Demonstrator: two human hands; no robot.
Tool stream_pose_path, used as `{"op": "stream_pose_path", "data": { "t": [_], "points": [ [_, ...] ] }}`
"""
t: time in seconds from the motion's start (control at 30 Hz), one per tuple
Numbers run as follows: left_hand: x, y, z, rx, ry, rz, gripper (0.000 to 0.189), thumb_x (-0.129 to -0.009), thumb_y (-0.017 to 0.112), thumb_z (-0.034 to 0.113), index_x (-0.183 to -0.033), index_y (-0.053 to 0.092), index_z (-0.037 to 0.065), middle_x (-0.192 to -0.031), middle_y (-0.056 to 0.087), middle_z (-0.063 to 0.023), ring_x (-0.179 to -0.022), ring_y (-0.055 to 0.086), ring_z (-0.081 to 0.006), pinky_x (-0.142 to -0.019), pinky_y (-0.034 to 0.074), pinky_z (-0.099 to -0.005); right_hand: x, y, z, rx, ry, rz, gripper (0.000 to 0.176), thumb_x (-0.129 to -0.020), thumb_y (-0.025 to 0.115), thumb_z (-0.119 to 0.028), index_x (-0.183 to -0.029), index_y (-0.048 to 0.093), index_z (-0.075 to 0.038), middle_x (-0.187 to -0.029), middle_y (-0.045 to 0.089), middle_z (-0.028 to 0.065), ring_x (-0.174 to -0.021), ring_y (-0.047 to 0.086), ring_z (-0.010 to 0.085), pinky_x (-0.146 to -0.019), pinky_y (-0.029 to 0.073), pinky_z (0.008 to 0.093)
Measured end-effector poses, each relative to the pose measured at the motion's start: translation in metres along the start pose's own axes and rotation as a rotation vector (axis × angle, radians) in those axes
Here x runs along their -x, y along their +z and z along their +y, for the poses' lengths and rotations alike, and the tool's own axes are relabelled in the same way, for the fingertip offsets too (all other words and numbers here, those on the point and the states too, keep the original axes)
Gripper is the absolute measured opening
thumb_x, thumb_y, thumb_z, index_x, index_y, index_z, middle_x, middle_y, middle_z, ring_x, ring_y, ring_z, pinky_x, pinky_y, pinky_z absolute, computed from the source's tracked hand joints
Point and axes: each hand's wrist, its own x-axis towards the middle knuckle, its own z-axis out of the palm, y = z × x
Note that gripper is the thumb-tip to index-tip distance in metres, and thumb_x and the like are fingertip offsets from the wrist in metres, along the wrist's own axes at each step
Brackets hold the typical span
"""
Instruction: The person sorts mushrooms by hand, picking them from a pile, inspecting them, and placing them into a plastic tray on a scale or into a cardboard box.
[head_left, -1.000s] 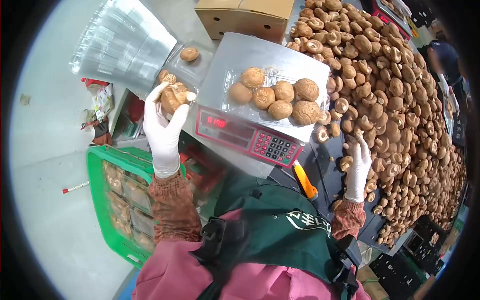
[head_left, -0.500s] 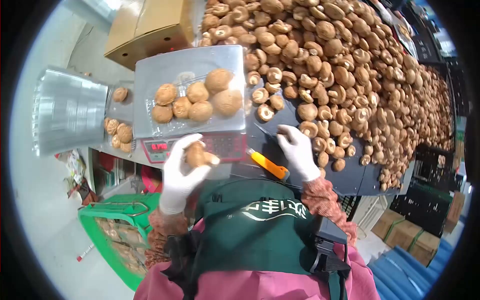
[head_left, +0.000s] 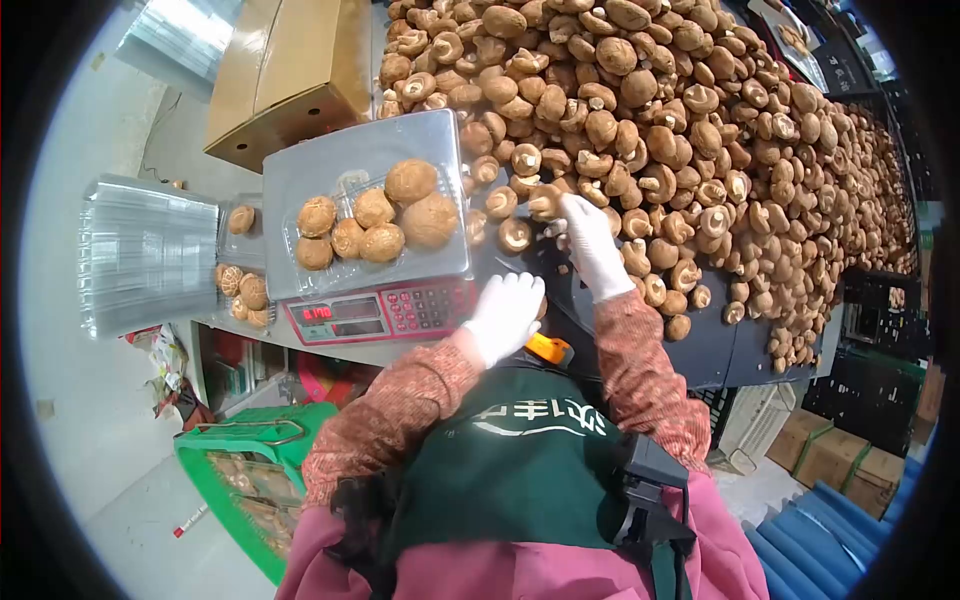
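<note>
My left hand (head_left: 508,315), in a white glove, is curled round a mushroom, whose brown edge shows at its right side. Beyond it, my gloved right hand (head_left: 592,245) pinches another mushroom (head_left: 545,202) at the near edge of the big pile (head_left: 660,150). On the scale's metal plate (head_left: 285,165) lies a clear plastic tray (head_left: 350,185) holding several brown mushrooms (head_left: 382,242). The red display (head_left: 317,313) seems to read 0.170. A knife's orange handle (head_left: 548,348) lies just below my left hand, partly covered.
Stacked clear trays (head_left: 150,255) stand left of the scale, beside loose mushrooms (head_left: 252,290). Behind the scale is a cardboard box (head_left: 290,70). A green basket (head_left: 240,480) sits low at the left; cartons (head_left: 835,455) and blue rolls (head_left: 815,540) are at the lower right.
My left hand has moved right, from in front of the scale to beside the knife, with its mushroom. My right hand has reached forward and taken a mushroom. The view has shifted slightly.
</note>
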Motion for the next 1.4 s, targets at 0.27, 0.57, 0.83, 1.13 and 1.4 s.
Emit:
{"op": "stream_pose_path", "data": {
  "t": [0.27,0.57,0.83,1.13,1.4],
  "points": [
    [0.029,-0.019,0.002,0.3,0.042,0.263,0.063,-0.085,0.072,0.035,-0.132,0.053,-0.001,-0.13,0.058,-0.0196,-0.116,0.056,-0.0342,-0.102,0.043,-0.0433,0.054,0.008,-0.044,-0.511,-0.056,-0.281,0.049,-0.094,0.067,-0.015,-0.137,0.052,0.0,-0.134,0.059,0.0144,-0.121,0.058,0.0243,-0.103,0.05,0.0399],
    [0.12,-0.06,-0.028,0.726,-0.247,0.616,0.04,-0.085,0.074,0.004,-0.123,0.063,0.0,-0.111,0.067,-0.0138,-0.104,0.067,-0.0242,-0.092,0.052,-0.0338,0.09,0.076,-0.065,0.366,-0.668,-0.145,0.06,-0.078,0.076,0.0,-0.133,0.052,0.0,-0.129,0.056,0.0131,-0.122,0.056,0.0238,-0.106,0.044,0.0353],
    [0.18,-0.06,-0.068,0.972,-0.656,1.038,0.02,-0.089,0.069,0.0,-0.109,0.069,-0.001,-0.099,0.07,-0.0109,-0.088,0.068,-0.0176,-0.08,0.053,-0.0285,0.084,0.126,-0.061,0.533,-0.891,-0.196,0.064,-0.075,0.083,0.0,-0.131,0.052,-0.001,-0.123,0.059,0.0162,-0.112,0.061,0.0288,-0.098,0.048,0.036],
    [0.152,-0.095,-0.046,1.663,-0.374,1.01,0.026,-0.094,0.068,0.004,-0.118,0.062,-0.001,-0.106,0.068,-0.0057,-0.096,0.065,-0.0114,-0.085,0.052,-0.0265,0.091,0.15,-0.048,0.552,-1.06,-0.339,0.063,-0.069,0.081,0.006,-0.128,0.057,0.0,-0.124,0.062,0.0174,-0.115,0.061,0.0324,-0.098,0.049,0.0414],
    [0.149,-0.095,-0.053,1.634,-0.486,0.802,0.012,-0.098,0.063,0.007,-0.104,0.065,-0.003,-0.089,0.07,-0.0061,-0.079,0.065,-0.0101,-0.071,0.053,-0.0247,0.105,0.144,-0.048,0.683,-1.099,-0.424,0.067,-0.069,0.081,0.006,-0.13,0.055,-0.001,-0.124,0.063,0.0191,-0.113,0.063,0.0368,-0.095,0.052,0.0432]
  ]
}}
